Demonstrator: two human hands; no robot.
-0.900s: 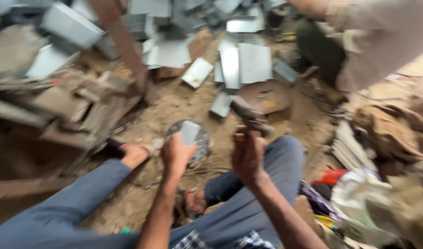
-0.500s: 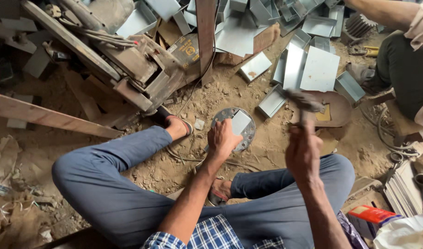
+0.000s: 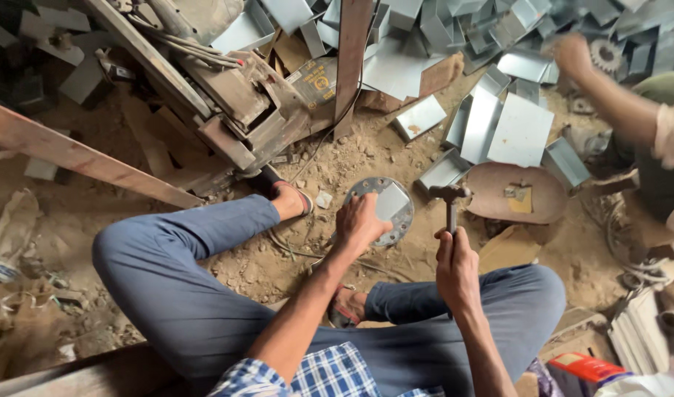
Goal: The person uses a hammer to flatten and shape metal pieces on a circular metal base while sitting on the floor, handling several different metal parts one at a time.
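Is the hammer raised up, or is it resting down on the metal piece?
Raised. The right hand holds the hammer upright, its head beside and clear of the metal piece under the left hand.

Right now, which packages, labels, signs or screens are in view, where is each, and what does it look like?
Cardboard piece: top centre among the scrap, brown and flat, with a round yellow and dark printed mark.
Red box: bottom right corner by the person's knee, rectangular, red-orange top.
Paper scrap: on the rusty round dish, right of the hammer, small, yellowish.
No signs or screens.

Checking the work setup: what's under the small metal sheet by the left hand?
A round metal disc with rim holes lies under the metal sheet. The left hand covers its left part; the disc's centre is hidden.
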